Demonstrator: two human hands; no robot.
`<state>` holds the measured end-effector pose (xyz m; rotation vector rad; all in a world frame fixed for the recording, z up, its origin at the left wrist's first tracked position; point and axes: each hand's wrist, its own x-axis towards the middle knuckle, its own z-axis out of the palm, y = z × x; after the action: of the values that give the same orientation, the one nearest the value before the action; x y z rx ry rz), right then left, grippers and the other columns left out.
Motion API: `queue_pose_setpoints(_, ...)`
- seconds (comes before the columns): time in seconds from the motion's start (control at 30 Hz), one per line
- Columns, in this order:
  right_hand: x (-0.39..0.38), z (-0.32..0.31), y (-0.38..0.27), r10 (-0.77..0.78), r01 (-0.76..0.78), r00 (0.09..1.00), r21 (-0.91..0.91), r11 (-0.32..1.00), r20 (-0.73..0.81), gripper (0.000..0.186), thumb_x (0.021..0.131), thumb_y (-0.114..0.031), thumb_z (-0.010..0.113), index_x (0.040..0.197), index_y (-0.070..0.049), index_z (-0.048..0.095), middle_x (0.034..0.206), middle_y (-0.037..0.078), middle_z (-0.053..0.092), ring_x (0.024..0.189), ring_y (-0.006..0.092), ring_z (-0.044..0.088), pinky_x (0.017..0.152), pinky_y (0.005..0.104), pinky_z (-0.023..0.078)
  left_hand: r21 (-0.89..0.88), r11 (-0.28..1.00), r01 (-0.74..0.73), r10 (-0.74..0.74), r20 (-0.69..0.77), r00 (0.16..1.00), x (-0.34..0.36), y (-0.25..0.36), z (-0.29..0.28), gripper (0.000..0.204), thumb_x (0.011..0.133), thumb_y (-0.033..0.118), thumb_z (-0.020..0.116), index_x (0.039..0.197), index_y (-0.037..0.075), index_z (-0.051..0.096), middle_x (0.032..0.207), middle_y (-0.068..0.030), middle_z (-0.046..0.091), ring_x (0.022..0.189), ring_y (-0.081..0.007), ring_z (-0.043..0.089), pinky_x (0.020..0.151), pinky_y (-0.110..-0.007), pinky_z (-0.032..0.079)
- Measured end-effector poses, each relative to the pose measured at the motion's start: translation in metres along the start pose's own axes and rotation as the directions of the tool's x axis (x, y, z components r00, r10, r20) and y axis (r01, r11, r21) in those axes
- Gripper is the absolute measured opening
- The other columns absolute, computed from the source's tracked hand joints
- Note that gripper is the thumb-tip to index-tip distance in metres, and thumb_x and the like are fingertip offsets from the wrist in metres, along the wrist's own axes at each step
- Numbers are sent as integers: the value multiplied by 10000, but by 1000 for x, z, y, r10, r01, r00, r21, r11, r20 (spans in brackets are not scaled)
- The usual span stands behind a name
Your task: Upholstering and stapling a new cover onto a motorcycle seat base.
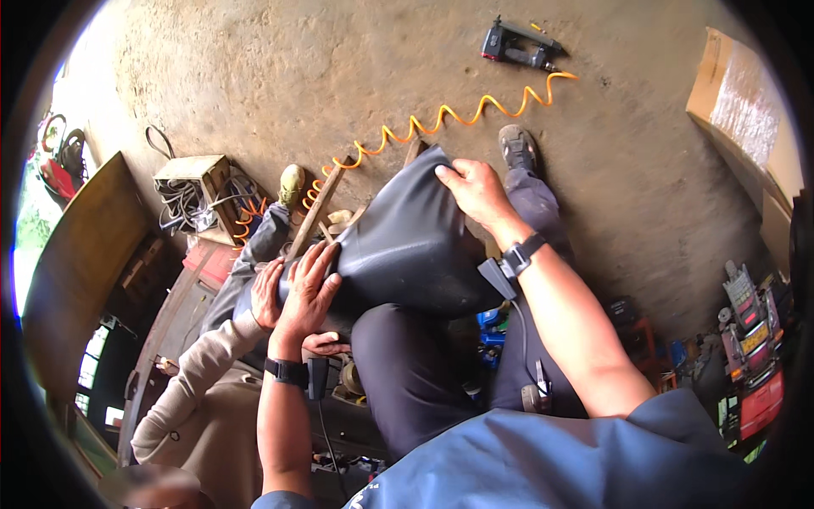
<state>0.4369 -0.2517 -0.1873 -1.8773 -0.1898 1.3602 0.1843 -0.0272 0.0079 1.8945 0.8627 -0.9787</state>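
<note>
A black leather-like cover (398,242) is draped over a boxy form in front of my knees. Wooden legs stick out beyond it at the far left, so it may be a stool or chair seat; the frame underneath is mostly hidden. My right hand (479,191) pinches the cover's far right edge between thumb and fingers. Against the cover's left side lies my left hand (309,293), fingers stretched out and pressing on it. A co-worker's hand (267,293) rests just left of mine, and the co-worker's other hand (326,343) shows below my left wrist.
A black pneumatic staple gun (521,44) lies on the concrete floor at the far side, with an orange coiled air hose (445,114) running left from it. A wooden crate of cables (199,199) stands left. Cardboard (746,110) and assorted tools (750,339) are at the right.
</note>
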Motion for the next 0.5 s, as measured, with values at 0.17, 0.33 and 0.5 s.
queue_pose_setpoints(0.17,-5,1,7,20,-20,1000,-12,1000,0,438,1005,-350,698,790,18,598,706,252,576,590,277,503,607,459,444,-349,928,129,-122,43,992,63,-6,-10,657,1089,378,609,1603,24,403,1420,-211,651,1294,-277,626,1100,-372,472)
queue_pose_setpoints(0.33,-10,-5,16,55,-55,998,-7,998,-9,378,1007,-299,709,818,23,650,683,219,606,578,202,535,594,421,461,-300,930,214,-45,482,875,150,39,-3,569,1060,443,649,1381,-28,651,1267,-129,721,1169,-175,637,1044,-336,492)
queue_pose_setpoints(0.5,-3,-14,9,77,-78,996,15,997,54,376,1025,-281,697,809,24,654,621,136,572,627,93,488,575,375,449,-393,828,401,-40,671,740,194,43,13,548,1025,420,705,1334,-32,674,1186,-100,744,1089,-140,661,986,-322,517)
